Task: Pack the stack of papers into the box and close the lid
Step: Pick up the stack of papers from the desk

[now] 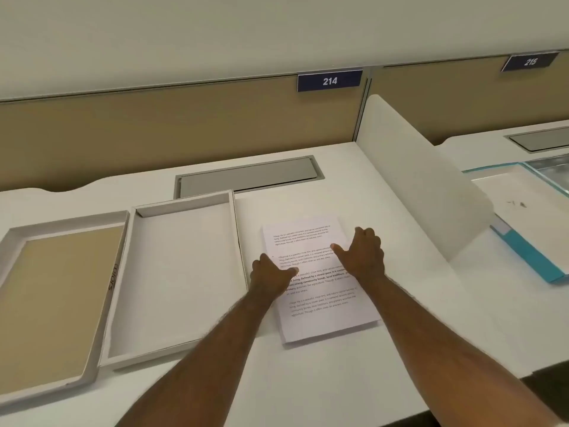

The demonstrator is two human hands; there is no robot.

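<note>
A stack of printed white papers [320, 303] lies flat on the white desk, right of centre. My left hand [269, 275] is at the stack's left edge, thumb on top of the sheets. My right hand [363, 254] is at its right edge, thumb stretched over the top sheet. Whether the fingers reach under the sheets is hidden. Left of the papers the empty white box [181, 272] sits with its inside showing. Further left lies its lid [58, 297], turned over, with a tan inner face.
A grey cable hatch [249, 177] is set in the desk behind the box. A white divider panel [421, 186] rises on the right, with a teal folder [529, 257] beyond it. A tan partition with sign 214 [329, 81] closes off the back.
</note>
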